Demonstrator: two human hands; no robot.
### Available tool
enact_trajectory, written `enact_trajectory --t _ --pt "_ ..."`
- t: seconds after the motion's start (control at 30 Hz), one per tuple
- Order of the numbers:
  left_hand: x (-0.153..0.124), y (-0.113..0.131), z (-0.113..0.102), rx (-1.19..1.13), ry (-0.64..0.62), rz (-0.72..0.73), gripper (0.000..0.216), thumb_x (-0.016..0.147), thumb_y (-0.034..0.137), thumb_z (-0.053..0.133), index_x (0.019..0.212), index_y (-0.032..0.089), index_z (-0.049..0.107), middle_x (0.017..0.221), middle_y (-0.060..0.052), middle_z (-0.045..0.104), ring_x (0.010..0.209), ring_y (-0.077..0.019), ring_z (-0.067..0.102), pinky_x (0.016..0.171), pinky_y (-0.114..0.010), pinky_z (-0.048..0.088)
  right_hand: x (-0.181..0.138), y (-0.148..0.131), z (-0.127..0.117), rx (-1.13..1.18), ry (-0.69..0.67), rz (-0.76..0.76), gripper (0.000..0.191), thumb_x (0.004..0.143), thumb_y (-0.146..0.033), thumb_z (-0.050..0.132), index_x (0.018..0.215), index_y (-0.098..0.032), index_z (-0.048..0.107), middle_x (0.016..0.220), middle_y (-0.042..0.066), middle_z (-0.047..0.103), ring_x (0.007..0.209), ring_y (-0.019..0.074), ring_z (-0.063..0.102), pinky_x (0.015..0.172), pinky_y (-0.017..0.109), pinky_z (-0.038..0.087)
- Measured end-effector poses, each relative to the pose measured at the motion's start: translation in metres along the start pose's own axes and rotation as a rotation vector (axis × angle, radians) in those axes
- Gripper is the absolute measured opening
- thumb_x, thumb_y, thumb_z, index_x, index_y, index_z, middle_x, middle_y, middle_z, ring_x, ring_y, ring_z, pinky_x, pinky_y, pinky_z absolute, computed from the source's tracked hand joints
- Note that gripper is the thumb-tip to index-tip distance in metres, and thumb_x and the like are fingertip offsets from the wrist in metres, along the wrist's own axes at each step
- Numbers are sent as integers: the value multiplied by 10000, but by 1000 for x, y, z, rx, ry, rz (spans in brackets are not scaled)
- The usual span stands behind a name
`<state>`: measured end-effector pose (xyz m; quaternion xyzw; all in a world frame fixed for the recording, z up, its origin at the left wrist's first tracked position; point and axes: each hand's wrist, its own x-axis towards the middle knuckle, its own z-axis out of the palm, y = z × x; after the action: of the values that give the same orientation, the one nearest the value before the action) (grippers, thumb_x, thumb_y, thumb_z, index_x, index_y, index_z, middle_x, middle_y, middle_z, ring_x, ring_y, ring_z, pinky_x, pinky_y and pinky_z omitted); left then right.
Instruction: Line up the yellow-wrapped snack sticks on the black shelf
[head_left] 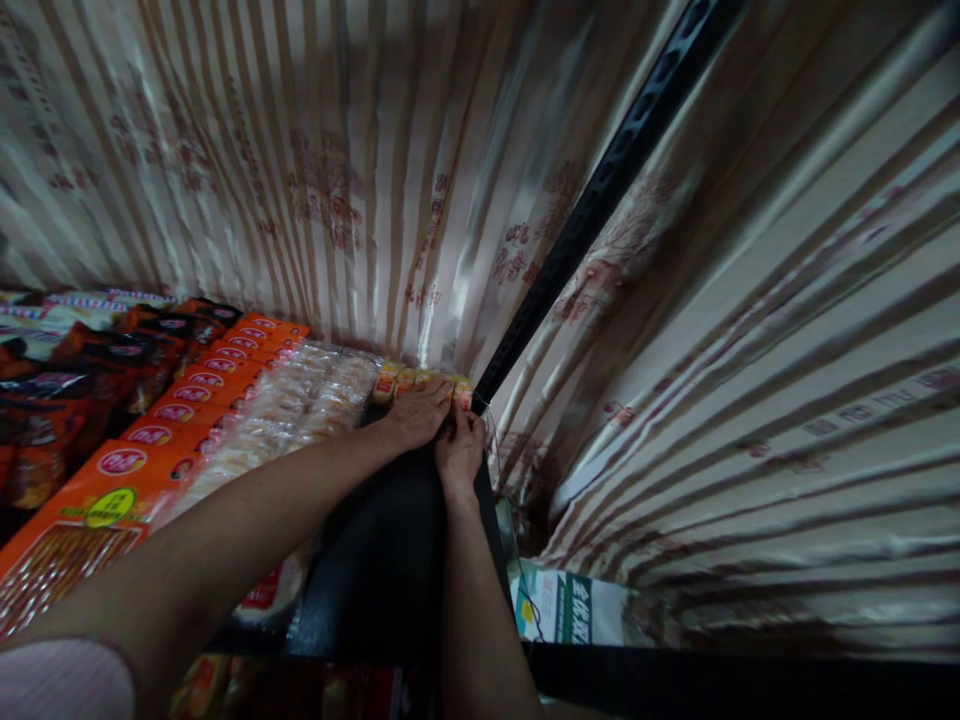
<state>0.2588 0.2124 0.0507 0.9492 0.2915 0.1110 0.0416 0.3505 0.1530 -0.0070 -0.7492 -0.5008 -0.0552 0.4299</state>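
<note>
At the back of a black shelf (379,545), a short row of small yellow-and-red packets (385,384) stands against the curtain. My left hand (420,412) lies over the row, its fingers stretched out and resting on the packets. Close beside it, my right hand (460,450) has its fingers curled at the packet at the row's right end (463,393), by the corner post. My fingers partly cover the row, and the right grip is dim. Left of the row are clear-wrapped pale snack packs (330,385).
Orange snack bags (154,436) overlap in a line at the left, with darker bags (112,350) beyond. A perforated black post (592,200) rises at the shelf's back right corner before a pleated curtain (360,150). A white-and-green package (566,605) sits lower right.
</note>
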Motion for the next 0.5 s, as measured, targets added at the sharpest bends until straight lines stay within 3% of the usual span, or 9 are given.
enact_trajectory --t 0.27,0.5 --pt "-18 27 -10 -11 61 -24 374 900 150 318 1213 77 509 1402 -150 368 1334 -244 255 1090 -404 284 -2 -9 -12 81 133 -44 368 766 -173 428 1071 -128 627 1062 128 528 998 209 481 875 353 422" --pt "-62 51 -20 -69 18 -109 359 874 82 314 1150 69 543 1376 -149 402 1271 -248 361 1018 -356 387 -38 -35 -33 176 34 3 324 757 -214 459 1017 -115 626 1055 133 543 936 187 536 848 310 439"
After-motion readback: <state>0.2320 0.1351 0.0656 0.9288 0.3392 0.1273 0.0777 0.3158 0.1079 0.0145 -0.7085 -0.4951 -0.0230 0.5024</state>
